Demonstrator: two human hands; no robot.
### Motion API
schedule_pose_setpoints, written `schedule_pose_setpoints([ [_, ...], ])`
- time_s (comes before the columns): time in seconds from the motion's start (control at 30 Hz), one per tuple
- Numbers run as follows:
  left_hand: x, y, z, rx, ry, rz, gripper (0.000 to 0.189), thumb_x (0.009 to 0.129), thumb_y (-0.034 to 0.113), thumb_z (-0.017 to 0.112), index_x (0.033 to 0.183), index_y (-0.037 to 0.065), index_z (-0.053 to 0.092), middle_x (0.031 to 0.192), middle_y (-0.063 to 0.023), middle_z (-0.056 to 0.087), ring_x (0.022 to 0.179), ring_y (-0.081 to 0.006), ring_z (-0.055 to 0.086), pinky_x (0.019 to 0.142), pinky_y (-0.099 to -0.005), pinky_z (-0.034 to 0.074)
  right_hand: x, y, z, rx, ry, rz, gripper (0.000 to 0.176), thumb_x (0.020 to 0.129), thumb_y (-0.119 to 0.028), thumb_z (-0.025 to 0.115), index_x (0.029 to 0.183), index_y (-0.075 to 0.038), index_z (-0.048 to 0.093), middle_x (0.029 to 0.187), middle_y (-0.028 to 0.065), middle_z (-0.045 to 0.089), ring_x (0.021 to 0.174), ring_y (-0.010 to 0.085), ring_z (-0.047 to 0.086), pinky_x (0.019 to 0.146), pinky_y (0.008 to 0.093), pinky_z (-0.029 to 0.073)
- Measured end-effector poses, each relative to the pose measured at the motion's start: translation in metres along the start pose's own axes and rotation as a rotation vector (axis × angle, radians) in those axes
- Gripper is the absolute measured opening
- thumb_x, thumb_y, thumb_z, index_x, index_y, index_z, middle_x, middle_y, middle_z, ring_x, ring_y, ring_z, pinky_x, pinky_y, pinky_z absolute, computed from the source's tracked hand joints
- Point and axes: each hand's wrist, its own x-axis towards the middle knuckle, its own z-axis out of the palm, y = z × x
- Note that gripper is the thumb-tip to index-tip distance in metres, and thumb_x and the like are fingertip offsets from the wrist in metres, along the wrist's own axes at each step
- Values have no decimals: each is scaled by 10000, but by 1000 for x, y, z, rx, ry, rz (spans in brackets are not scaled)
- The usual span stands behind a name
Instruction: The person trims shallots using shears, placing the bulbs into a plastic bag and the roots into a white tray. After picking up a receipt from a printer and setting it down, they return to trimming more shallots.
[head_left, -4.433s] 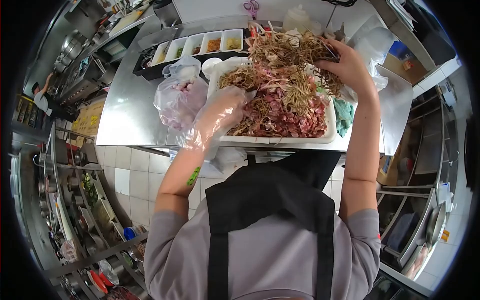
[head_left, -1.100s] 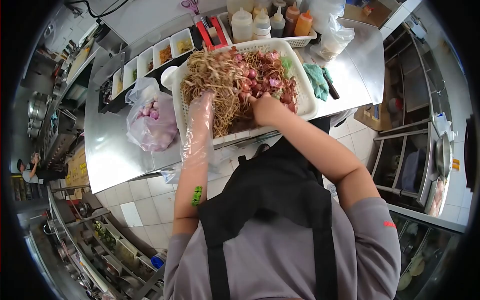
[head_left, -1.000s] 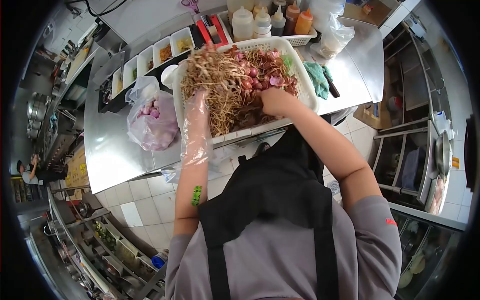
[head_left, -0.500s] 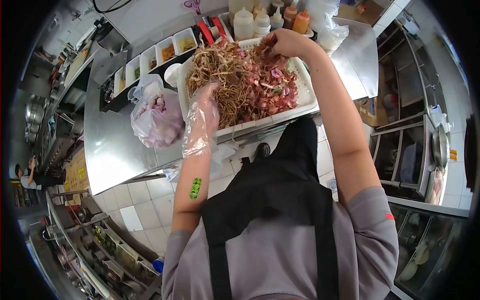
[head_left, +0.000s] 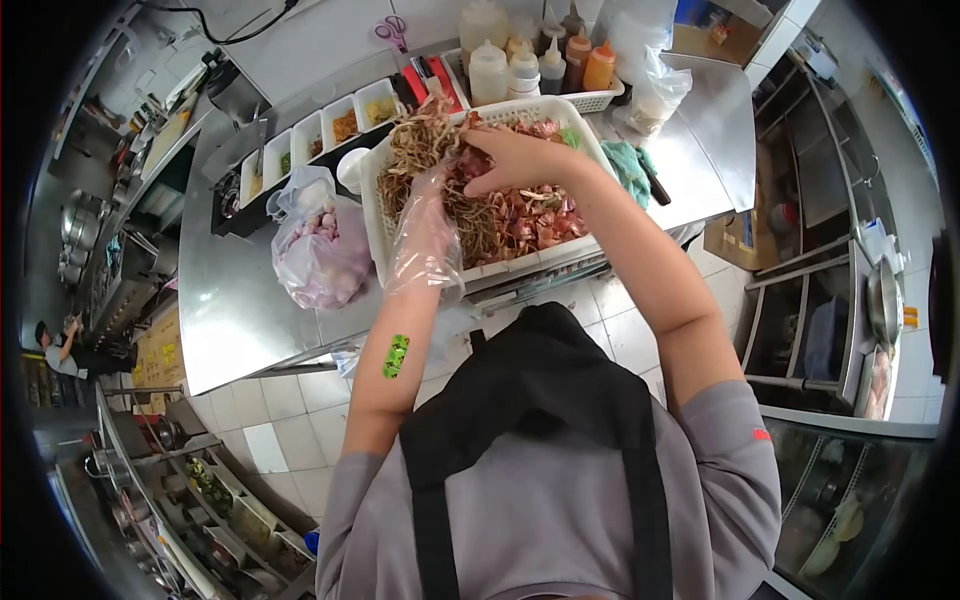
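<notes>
My left hand (head_left: 428, 225), in a clear plastic glove, reaches into a white plastic basket (head_left: 525, 262) and grips a clump of dry, stringy roots and stalks (head_left: 425, 140); its fingertips are partly hidden. From the right, my bare right hand (head_left: 515, 160) curves its thumb and fingers around reddish-brown papery skins (head_left: 472, 168), which look like shallot or onion skins, close beside the left fingers. More loose skins (head_left: 540, 215) fill the right half of the basket.
Left of the basket sit a plastic bag of pale pinkish bulbs (head_left: 320, 240) and a white cup (head_left: 352, 168). Behind are trays of chopped ingredients (head_left: 345, 125), sauce bottles (head_left: 488, 72) and scissors (head_left: 392, 32). A green cloth (head_left: 626, 170) and a dark-handled tool (head_left: 655, 183) lie right.
My right hand has moved left and toward me, from the basket's back right to beside my left hand. My left hand has shifted slightly right. The cloth now shows.
</notes>
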Motion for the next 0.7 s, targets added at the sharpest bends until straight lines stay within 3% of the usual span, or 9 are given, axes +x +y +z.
schedule_pose_setpoints([
  [0.07, 18, -5, -29, 39, 57, 117, 332, 850, 143, 549, 1162, 45, 496, 1074, -105, 571, 945, -215, 597, 765, -365, 551, -17, 3, -18, 18, -16, 81, 652, 718, -375, 660, 1197, 15, 452, 1191, 217, 493, 1194, 335, 404, 985, 390, 336],
  [0.13, 26, -1, -39, -271, -80, -29, 432, 789, 68, 608, 1201, 59, 476, 1149, -110, 544, 1060, -224, 543, 855, -353, 508, -34, 11, -23, -102, -138, 296, 675, 718, -420, 669, 1209, 0, 470, 1203, 239, 492, 1126, 324, 477, 936, 360, 397],
  [0.2, 27, -5, -46, 505, 284, 582, 236, 814, 189, 641, 960, 11, 587, 831, -68, 622, 751, -201, 610, 724, -333, 539, -47, 13, -11, -250, -406, 524, 614, 697, -441, 686, 1102, 2, 559, 1078, 239, 573, 989, 336, 564, 862, 380, 452],
  [0.23, 58, -21, -90, 1204, 357, 1029, 234, 813, 189, 648, 955, 12, 590, 821, -75, 623, 759, -214, 615, 735, -354, 540, -55, 8, -2, -252, -576, 615, 565, 691, -442, 690, 1012, 16, 610, 991, 241, 616, 911, 347, 600, 822, 393, 475],
  [0.33, 55, -17, -100, 1316, 329, 978, 244, 830, 192, 617, 993, 14, 582, 881, -83, 622, 804, -221, 617, 742, -368, 543, -62, 30, 53, -341, -492, 565, 486, 660, -406, 706, 857, 33, 637, 827, 219, 646, 795, 368, 622, 759, 408, 498],
  [0.47, 65, -17, -110, 1326, 318, 976, 262, 853, 195, 577, 1044, 17, 571, 961, -94, 622, 864, -229, 619, 753, -387, 546, -65, 57, 50, -402, -416, 498, 503, 691, -119, 581, 1152, 69, 513, 931, 245, 625, 819, 366, 625, 732, 404, 512],
  [0.53, 65, -16, -103, 1310, 311, 980, 267, 859, 196, 567, 1057, 18, 569, 981, -97, 622, 879, -231, 619, 756, -391, 546, -71, 48, 15, -23, -415, 676, 632, 681, -17, 486, 1306, -16, 393, 965, 241, 617, 806, 338, 635, 703, 397, 519],
  [0.57, 62, -17, -95, 1234, 286, 941, 278, 856, 197, 569, 1068, 18, 562, 994, -98, 618, 892, -231, 616, 760, -389, 545, -75, 72, 16, -114, -324, 512, 697, 664, 13, 462, 1347, -82, 358, 980, 206, 621, 826, 297, 639, 686, 375, 521],
  [0.7, 16, -10, -47, 946, 207, 769, 324, 847, 201, 578, 1111, 18, 537, 1046, -99, 600, 945, -230, 603, 776, -382, 541, -57, 60, -36, -30, -283, 614, 674, 659, 28, 466, 1322, -67, 393, 969, 161, 634, 865, 246, 629, 669, 349, 510],
])
